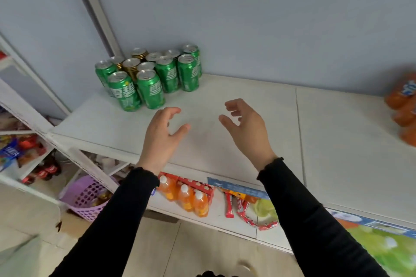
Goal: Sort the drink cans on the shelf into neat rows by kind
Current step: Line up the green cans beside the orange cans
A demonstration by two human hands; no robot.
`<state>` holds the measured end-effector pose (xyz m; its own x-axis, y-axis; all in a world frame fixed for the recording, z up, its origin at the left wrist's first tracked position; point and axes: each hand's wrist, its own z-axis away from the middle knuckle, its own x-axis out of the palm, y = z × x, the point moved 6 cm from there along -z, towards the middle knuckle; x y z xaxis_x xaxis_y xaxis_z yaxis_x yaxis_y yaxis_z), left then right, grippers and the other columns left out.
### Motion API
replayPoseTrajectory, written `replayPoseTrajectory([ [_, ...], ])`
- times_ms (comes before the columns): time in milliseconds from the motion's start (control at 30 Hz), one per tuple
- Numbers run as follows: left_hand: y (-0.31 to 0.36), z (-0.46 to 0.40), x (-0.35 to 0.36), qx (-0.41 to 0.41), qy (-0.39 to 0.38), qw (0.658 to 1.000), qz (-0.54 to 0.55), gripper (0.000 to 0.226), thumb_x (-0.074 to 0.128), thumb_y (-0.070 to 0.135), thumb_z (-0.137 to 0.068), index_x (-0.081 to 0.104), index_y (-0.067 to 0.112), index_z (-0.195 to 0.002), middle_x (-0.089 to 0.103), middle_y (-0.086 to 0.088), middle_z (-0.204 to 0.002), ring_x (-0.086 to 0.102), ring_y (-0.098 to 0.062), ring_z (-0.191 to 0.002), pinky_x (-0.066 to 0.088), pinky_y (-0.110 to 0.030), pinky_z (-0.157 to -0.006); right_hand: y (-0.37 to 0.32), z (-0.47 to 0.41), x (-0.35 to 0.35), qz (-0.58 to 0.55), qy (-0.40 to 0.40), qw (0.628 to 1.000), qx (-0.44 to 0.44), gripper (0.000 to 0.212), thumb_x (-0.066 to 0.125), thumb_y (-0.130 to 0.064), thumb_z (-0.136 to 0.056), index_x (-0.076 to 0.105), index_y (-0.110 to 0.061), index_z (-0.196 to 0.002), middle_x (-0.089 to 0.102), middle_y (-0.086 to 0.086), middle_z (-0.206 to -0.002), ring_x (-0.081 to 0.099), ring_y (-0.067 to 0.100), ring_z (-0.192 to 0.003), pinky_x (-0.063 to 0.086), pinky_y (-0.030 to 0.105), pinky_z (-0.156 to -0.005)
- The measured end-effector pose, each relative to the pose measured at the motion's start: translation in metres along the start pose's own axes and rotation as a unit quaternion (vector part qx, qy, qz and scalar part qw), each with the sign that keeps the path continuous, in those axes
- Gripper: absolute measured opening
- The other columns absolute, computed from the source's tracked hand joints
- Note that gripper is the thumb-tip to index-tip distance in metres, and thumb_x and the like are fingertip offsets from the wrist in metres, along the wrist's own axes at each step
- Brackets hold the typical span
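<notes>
Can cluster point(148, 75) sits at the back-left corner of the white shelf point(247, 123), against the blue-grey wall point(247, 18). Green cans point(150, 89) ring the front and right side; gold cans point(131, 67) are packed in the middle and rear, mostly hidden, only tops and a bit of side visible. Exact count of rear cans hard to tell. Labels on the back ones not readable.

Orange bottles point(403, 105) at the far right edge are blurred and cut off by the frame.

Left hand point(161, 132) hovers over the shelf just in front of the cans, fingers loosely curved and spread, holding nothing. Right hand point(246, 123) beside it, well apart from the cans, fingers also loosely curled, empty. Both in black sleeves point(301, 213), which cover part of the lower shelf.

Lower shelf shows small orange drink bottles point(191, 198), red snack packets point(243, 211), a blue price strip point(238, 188). Lilac perforated basket point(86, 198) on the floor at left, contents unclear. Side rack at far left holds dark bottles with red labels point(46, 170), blurred.
</notes>
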<state>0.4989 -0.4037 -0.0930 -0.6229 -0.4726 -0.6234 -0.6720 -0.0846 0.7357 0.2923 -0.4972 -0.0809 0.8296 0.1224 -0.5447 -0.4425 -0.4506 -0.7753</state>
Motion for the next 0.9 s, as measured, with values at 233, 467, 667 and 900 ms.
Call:
replayPoseTrajectory([
  [233,-0.034,-0.052,-0.045,-0.029,0.121,0.992,0.01,0.061,0.075,0.026,-0.089,0.043,0.024,-0.141,0.041,0.004,-0.132,0.057,-0.016,-0.105,0.054,-0.036,-0.091,0.007,-0.086,0.076,-0.112,-0.056,0.989,0.078,0.054,0.07,-0.024,-0.091,0.046,-0.017,-0.14,0.052,-0.001,-0.137,0.054,0.014,-0.118,0.048,0.031,-0.097],
  [467,-0.047,-0.104,-0.044,-0.013,0.11,0.987,-0.118,0.095,0.075,0.032,-0.087,0.016,0.023,-0.16,0.019,0.001,-0.167,0.043,-0.032,-0.142,0.043,-0.047,-0.111,0.024,-0.167,0.134,-0.156,-0.086,0.978,0.109,0.085,0.074,-0.011,-0.086,0.023,-0.012,-0.154,0.04,0.004,-0.147,0.042,0.021,-0.136,0.037,0.029,-0.106],
  [667,-0.055,-0.112,-0.035,-0.017,0.098,0.985,-0.143,0.083,0.078,0.028,-0.085,0.028,0.02,-0.151,0.029,-0.011,-0.161,0.044,-0.036,-0.138,0.048,-0.054,-0.102,0.038,-0.175,0.159,-0.115,-0.059,0.986,0.103,0.095,0.081,-0.039,-0.069,0.032,-0.025,-0.15,0.055,0.003,-0.133,0.047,0.025,-0.124,0.043,0.043,-0.106],
  [900,-0.061,-0.123,-0.038,0.014,0.096,0.986,-0.137,0.077,0.081,0.035,-0.08,0.033,0.022,-0.139,0.054,-0.009,-0.13,0.059,-0.035,-0.112,0.052,-0.049,-0.083,0.028,-0.161,0.159,-0.119,-0.057,0.987,0.091,0.067,0.086,-0.027,-0.075,0.05,-0.015,-0.131,0.059,-0.002,-0.118,0.056,0.019,-0.109,0.045,0.029,-0.088],
])
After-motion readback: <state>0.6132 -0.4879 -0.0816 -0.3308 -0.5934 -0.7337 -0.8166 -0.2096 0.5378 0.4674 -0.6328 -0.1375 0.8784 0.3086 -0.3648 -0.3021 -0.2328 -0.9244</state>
